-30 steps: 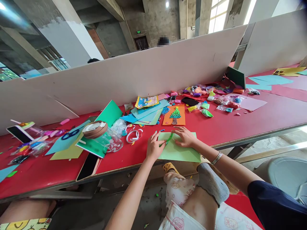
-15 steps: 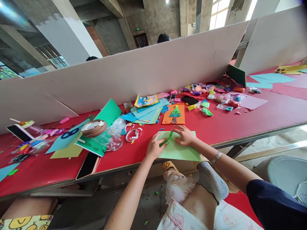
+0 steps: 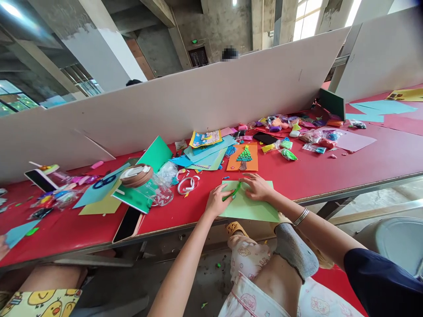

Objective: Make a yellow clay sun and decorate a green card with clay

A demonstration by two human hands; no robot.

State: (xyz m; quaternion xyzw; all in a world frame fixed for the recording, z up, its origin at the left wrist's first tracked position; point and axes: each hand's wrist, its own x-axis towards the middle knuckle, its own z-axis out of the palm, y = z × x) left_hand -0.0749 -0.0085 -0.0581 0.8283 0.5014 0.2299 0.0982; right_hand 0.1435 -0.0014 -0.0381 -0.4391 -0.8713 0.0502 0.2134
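A light green sheet of paper (image 3: 254, 212) lies at the table's front edge, with a curved bright green strip (image 3: 236, 190) on it that looks like modelling clay. My left hand (image 3: 218, 199) holds the strip's lower end between thumb and fingers. Over the upper part of the sheet rests my right hand (image 3: 256, 187), fingers spread, its fingertips at the strip's upper end. Just behind the sheet stands an orange card (image 3: 233, 164) with a green clay tree (image 3: 245, 155) on it.
A lidded clear jar (image 3: 161, 191), a roll of white tape (image 3: 187, 186) and coloured papers (image 3: 211, 154) are to the left. Bagged clay (image 3: 287, 154) is scattered behind, along a white partition (image 3: 148, 114). Another person's hand (image 3: 4, 247) shows at the far left.
The view has shifted slightly, so the table appears a little further right. Another person's hand has come in at the left edge. My hands stay at the green strip.
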